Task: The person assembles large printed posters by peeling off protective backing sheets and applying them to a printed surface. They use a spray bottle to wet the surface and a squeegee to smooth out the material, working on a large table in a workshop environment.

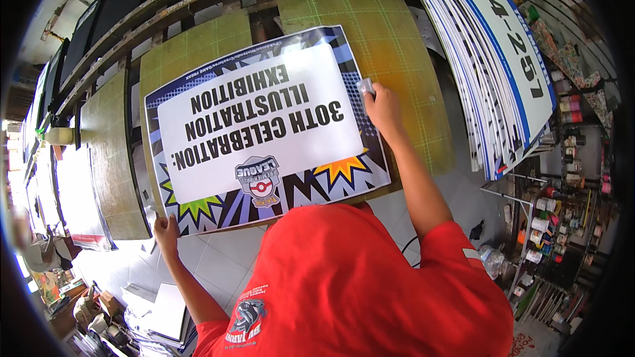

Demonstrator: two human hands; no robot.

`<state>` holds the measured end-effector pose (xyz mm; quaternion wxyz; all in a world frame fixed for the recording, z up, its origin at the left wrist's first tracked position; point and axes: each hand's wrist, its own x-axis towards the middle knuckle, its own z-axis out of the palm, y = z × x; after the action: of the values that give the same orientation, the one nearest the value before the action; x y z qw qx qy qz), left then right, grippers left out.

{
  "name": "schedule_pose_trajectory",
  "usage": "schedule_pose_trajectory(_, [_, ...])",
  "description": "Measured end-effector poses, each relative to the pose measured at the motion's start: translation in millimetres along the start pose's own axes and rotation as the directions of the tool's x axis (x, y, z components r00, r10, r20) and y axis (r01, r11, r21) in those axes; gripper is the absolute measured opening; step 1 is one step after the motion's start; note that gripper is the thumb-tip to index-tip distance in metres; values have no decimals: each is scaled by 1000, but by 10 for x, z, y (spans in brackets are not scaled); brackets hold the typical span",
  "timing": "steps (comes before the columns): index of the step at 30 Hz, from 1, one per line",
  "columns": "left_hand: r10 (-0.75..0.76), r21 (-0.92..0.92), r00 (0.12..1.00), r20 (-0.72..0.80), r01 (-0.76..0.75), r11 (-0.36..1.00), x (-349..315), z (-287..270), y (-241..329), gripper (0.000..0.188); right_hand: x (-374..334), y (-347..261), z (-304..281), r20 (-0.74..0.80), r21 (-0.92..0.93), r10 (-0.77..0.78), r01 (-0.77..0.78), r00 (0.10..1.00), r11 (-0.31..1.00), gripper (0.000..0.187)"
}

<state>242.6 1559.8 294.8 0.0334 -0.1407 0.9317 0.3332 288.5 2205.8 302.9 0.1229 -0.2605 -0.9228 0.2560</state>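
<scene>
A large printed poster (258, 102), with a white panel, black lettering and starburst shapes, lies on green gridded boards (423, 119). To me its lettering reads upside down. My right hand (383, 111) is at the poster's right edge, closed on a small grey-silver block (364, 86) whose kind I cannot tell. Down by the lower left corner is my left hand (167, 231), with its fingers closed against the poster's edge. Next to those fingers shows a small pale piece (151, 213). What the left fingers grip is too small to make out.
A thick stack of printed white boards (493, 59) leans at the right. Behind it, shelves (549, 225) carry several small containers. Wooden rails (218, 1) run along the far side. White sheets (165, 314) lie at the lower left, beyond the tiled floor (218, 261).
</scene>
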Motion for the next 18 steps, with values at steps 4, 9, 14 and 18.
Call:
schedule_pose_trajectory(4, [-104,-228,990,95,123,966,-37,-35,146,29,544,-79,167,-95,-5,-63,63,994,998,21])
schedule_pose_trajectory(9, [-134,-560,982,134,187,807,-81,-137,238,10,1111,-247,320,-71,-24,-70,68,995,997,22])
schedule_pose_trajectory(14, [-185,-769,964,192,265,582,-161,-378,423,16,1438,-290,398,-24,-13,19,-20,1000,1000,23])
schedule_pose_trajectory(18, [-9,-878,967,255,235,416,-256,-540,895,25,1525,-268,512,-65,-15,-40,39,997,999,25])
